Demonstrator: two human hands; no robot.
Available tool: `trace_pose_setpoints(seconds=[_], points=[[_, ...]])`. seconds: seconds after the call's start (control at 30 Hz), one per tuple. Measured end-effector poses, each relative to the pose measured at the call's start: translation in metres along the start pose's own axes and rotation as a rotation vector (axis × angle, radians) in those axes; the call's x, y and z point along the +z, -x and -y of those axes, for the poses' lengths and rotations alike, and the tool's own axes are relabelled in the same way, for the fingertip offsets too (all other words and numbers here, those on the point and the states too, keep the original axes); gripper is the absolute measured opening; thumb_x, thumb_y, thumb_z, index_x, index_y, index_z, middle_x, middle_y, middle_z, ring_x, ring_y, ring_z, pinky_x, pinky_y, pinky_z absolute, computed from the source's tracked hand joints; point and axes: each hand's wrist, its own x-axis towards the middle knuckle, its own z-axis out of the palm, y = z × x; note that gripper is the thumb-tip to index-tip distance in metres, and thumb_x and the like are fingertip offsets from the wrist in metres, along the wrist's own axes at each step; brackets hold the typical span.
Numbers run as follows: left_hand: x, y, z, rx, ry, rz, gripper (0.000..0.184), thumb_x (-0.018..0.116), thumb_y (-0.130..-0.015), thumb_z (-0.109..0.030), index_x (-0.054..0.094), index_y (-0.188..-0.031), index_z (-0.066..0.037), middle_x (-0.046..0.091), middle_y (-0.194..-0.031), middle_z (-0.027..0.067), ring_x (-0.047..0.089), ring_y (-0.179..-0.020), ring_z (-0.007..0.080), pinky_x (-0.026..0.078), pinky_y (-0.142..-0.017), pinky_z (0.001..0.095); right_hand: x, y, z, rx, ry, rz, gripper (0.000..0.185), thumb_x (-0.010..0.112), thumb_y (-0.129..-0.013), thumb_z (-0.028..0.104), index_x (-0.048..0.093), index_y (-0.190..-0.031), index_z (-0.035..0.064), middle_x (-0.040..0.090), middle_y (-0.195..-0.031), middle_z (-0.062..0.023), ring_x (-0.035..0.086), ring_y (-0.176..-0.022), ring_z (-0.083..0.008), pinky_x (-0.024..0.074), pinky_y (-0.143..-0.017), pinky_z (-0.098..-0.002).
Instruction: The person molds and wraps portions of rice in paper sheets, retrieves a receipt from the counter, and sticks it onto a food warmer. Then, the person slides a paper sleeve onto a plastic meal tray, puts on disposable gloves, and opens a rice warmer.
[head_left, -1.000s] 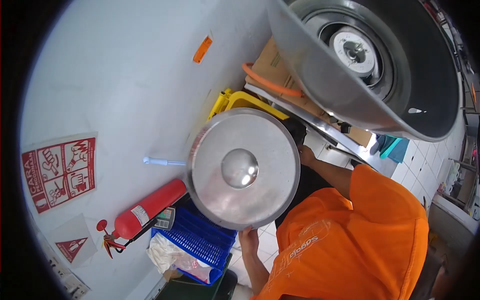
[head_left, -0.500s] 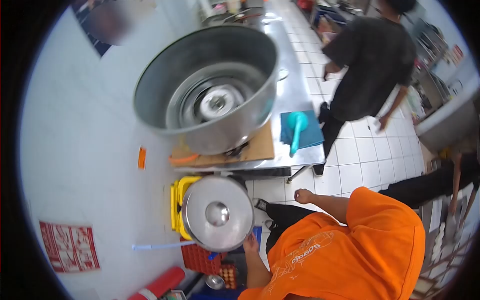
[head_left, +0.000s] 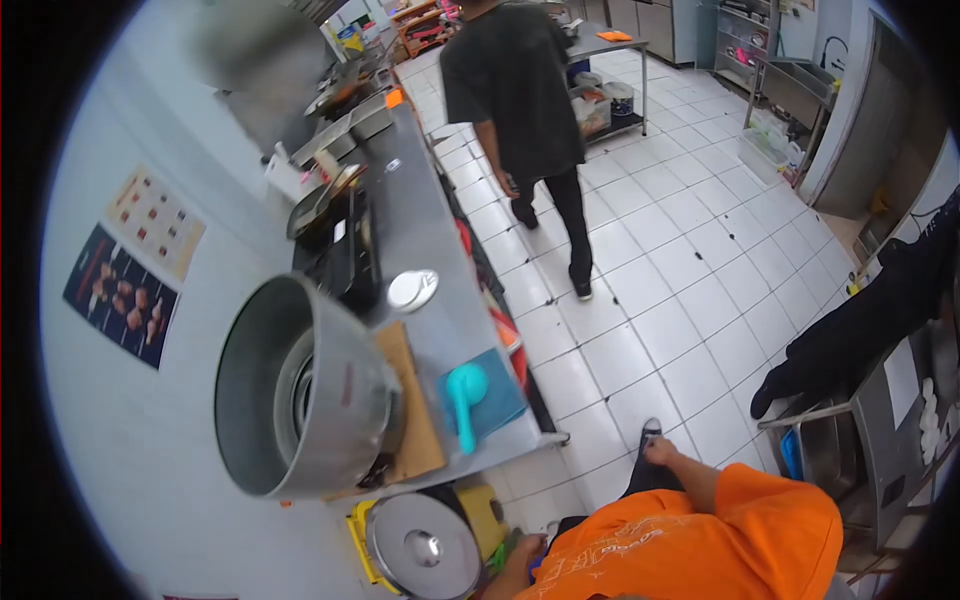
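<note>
My left hand (head_left: 530, 547) is low in the view, right of the round metal lid (head_left: 422, 546) and apart from its rim; its fingers are too unclear to read. The lid lies over a yellow container (head_left: 362, 545) by the wall. My right hand (head_left: 658, 451) hangs in front of my orange shirt, above my dark shoe, its fingers curled with nothing seen in them. A large metal drum (head_left: 345, 400) stands on the steel table's near end, beside cardboard (head_left: 415, 430) and a turquoise ladle (head_left: 467, 385) on a blue-green cloth (head_left: 505, 400).
A person in dark clothes (head_left: 520, 90) walks on the tiled floor (head_left: 640, 300) beyond the steel table (head_left: 425, 220). Another person's dark-trousered legs (head_left: 850, 320) are at the right, by a metal counter (head_left: 890, 440). Pans and metal trays (head_left: 370, 118) stand farther along the table.
My view has swung towards the room. My left hand, at the lid's edge before, is now apart from it. My right hand had left the lid by the middle frame. The person in dark clothes has walked away.
</note>
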Motion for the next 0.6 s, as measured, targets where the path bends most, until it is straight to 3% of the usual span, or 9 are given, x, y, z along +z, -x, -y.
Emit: trace_pose_setpoints(seconds=[0.03,0.1,0.13,0.17,0.23,0.33,0.37,0.43,0.6], points=[[0.027,-0.002,-0.047,0.282,-0.503,0.116,0.024,0.059,-0.097,-0.024,0.070,-0.079,-0.013,0.064,-0.065,0.0044,0.061,-0.057,0.0176,0.050,-0.054,0.0360,-0.015,-0.016,-0.012,-0.084,0.122,-0.030,0.031,0.067,-0.081,0.030,0.075,-0.098,0.0045,0.076,-0.093,-0.0161,0.073,-0.094,-0.0300,0.0573,-0.086,-0.0413],[0.081,-0.014,-0.138,0.979,-1.325,0.102,0.035,0.051,-0.097,-0.033,0.071,-0.083,-0.008,0.069,-0.072,0.0122,0.067,-0.068,0.0209,0.054,-0.070,0.0389,-0.064,-0.032,-0.009,-0.064,0.054,-0.005,0.032,0.069,-0.081,0.030,0.074,-0.099,0.0044,0.076,-0.097,-0.0181,0.073,-0.096,-0.0323,0.0565,-0.087,-0.0419],[0.122,0.038,-0.201,0.567,-0.713,0.115,0.023,0.060,-0.092,-0.028,0.072,-0.096,-0.008,0.072,-0.078,0.0114,0.069,-0.074,0.0254,0.054,-0.075,0.0409,-0.084,-0.041,-0.011,-0.087,0.042,0.009,0.032,0.069,-0.081,0.031,0.074,-0.099,0.0045,0.075,-0.099,-0.0185,0.072,-0.096,-0.0329,0.0564,-0.087,-0.0420],[0.151,0.030,-0.242,0.562,-0.568,0.232,0.029,0.069,-0.085,-0.020,0.069,-0.112,-0.007,0.073,-0.094,0.0130,0.070,-0.090,0.0296,0.054,-0.082,0.0425,-0.112,-0.042,0.000,-0.080,-0.042,0.049,0.033,0.069,-0.082,0.031,0.074,-0.100,0.0046,0.075,-0.098,-0.0188,0.072,-0.097,-0.0334,0.0562,-0.087,-0.0423],[0.209,0.067,-0.344,0.958,-0.884,0.090,0.043,0.074,-0.083,-0.017,0.064,-0.123,-0.006,0.068,-0.117,0.0170,0.066,-0.105,0.0333,0.054,-0.090,0.0429,-0.173,-0.055,0.028,-0.153,-0.062,0.047,0.035,0.069,-0.083,0.033,0.073,-0.104,0.0048,0.075,-0.100,-0.0192,0.072,-0.099,-0.0342,0.0557,-0.088,-0.0427],[0.283,0.167,-0.475,1.386,-0.774,0.063,0.052,0.069,-0.091,-0.028,0.056,-0.136,-0.006,0.055,-0.140,0.0240,0.057,-0.126,0.0366,0.046,-0.106,0.0442,-0.238,-0.091,0.072,-0.297,0.102,0.039,0.037,0.067,-0.086,0.035,0.071,-0.108,0.0052,0.073,-0.110,-0.0205,0.070,-0.105,-0.0351,0.0545,-0.090,-0.0454],[0.301,0.193,-0.507,1.524,-0.779,0.078,0.054,0.066,-0.094,-0.031,0.053,-0.140,-0.005,0.052,-0.143,0.0251,0.053,-0.131,0.0378,0.043,-0.110,0.0441,-0.245,-0.120,0.070,-0.522,0.070,0.042,0.039,0.068,-0.086,0.036,0.071,-0.110,0.0055,0.073,-0.111,-0.0202,0.070,-0.105,-0.0357,0.0544,-0.090,-0.0457],[0.324,0.209,-0.552,1.514,-0.967,0.168,0.058,0.058,-0.100,-0.037,0.047,-0.146,-0.002,0.046,-0.150,0.0257,0.044,-0.139,0.0404,0.037,-0.116,0.0444,-0.249,-0.209,0.057,-0.979,0.021,0.046,0.042,0.068,-0.086,0.038,0.070,-0.113,0.0062,0.072,-0.112,-0.0197,0.069,-0.104,-0.0369,0.0541,-0.090,-0.0464],[0.365,0.231,-0.641,1.587,-1.102,0.054,0.066,0.050,-0.104,-0.042,0.038,-0.153,0.000,0.039,-0.156,0.0272,0.029,-0.149,0.0438,0.025,-0.123,0.0497,-0.378,-0.278,0.124,-0.343,0.084,0.007,0.046,0.068,-0.087,0.040,0.066,-0.118,0.0057,0.071,-0.115,-0.0201,0.069,-0.104,-0.0385,0.0541,-0.089,-0.0466]])
